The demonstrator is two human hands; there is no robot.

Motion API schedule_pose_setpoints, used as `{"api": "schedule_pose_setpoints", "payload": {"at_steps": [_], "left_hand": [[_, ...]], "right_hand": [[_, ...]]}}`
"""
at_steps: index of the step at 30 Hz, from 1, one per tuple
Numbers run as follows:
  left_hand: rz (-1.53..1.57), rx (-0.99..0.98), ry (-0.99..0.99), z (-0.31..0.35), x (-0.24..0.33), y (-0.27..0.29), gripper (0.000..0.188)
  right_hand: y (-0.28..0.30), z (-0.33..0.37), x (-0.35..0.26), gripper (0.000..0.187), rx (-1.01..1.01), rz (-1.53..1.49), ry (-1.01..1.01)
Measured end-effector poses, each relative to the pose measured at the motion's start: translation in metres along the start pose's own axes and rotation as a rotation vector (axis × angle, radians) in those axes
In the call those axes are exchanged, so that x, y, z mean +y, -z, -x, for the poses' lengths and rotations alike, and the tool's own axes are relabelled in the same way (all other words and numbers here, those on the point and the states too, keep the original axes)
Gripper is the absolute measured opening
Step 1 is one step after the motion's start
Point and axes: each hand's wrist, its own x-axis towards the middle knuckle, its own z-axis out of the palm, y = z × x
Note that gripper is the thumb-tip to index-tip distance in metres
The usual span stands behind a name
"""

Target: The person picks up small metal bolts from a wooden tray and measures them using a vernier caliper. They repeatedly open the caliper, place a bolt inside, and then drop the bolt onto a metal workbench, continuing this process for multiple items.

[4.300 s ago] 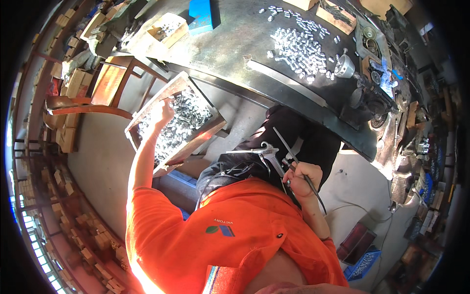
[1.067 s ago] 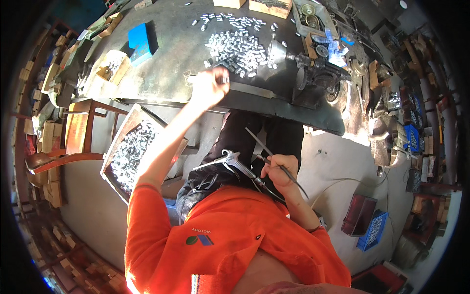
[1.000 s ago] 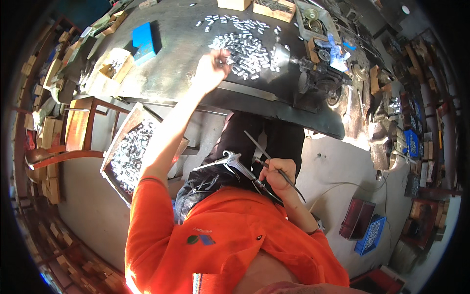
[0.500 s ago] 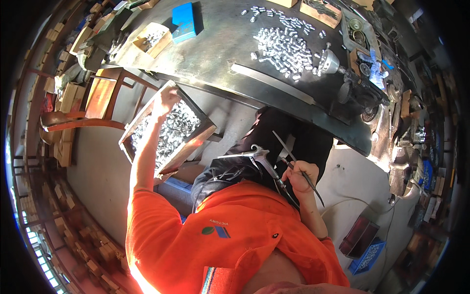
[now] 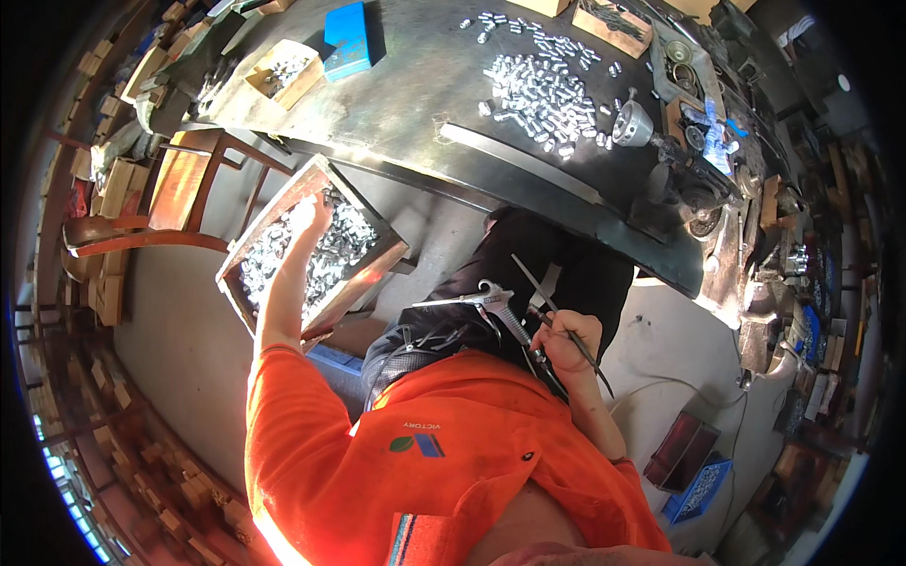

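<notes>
My left hand [image 5: 310, 217] reaches into a wooden box [image 5: 373, 275] heaped with small shiny metal parts [image 5: 344, 236]. Its fingers are curled together at the heap near the far corner, and whatever they grip is hidden. In front of my body, my right hand [image 5: 573, 341] is closed round a long, thin, dark file-like tool [image 5: 531, 275]. One end of this tool points up toward the workbench and the other tapers down past the hand. An air blow gun [image 5: 493, 300] with a silver nozzle lies over my lap, close to the right hand.
Beyond my lap runs a dark metal workbench [image 5: 396, 104]. It bears a pile of silver cylindrical parts [image 5: 543, 99], a blue box [image 5: 347, 42], a small wooden box [image 5: 283, 75] and a chuck-like fixture [image 5: 632, 124]. A wooden chair [image 5: 179, 189] stands left; a blue bin [image 5: 696, 491] sits on the floor.
My left hand has come down from the box's far rim into the metal parts. The right hand still holds the thin tool. The whole view has shifted slightly.
</notes>
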Motion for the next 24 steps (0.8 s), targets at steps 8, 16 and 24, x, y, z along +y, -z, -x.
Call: {"api": "schedule_pose_setpoints", "payload": {"at_steps": [8, 16, 24], "left_hand": [[1.53, -0.482, 0.222, 0.02, 0.124, 0.23, 0.018], [1.906, -1.458, 0.124, 0.103, 0.254, 0.262, 0.038], [1.589, -1.475, -0.122, 0.098, 0.279, 0.278, 0.04]], "right_hand": [[0.005, 0.002, 0.006, 0.029, -0.015, 0.206, 0.027], [-0.006, -0.012, -0.024, 0.024, -0.103, 0.339, 0.314], [0.005, -0.007, -0.021, 0.022, -0.126, 0.295, 0.245]]}}
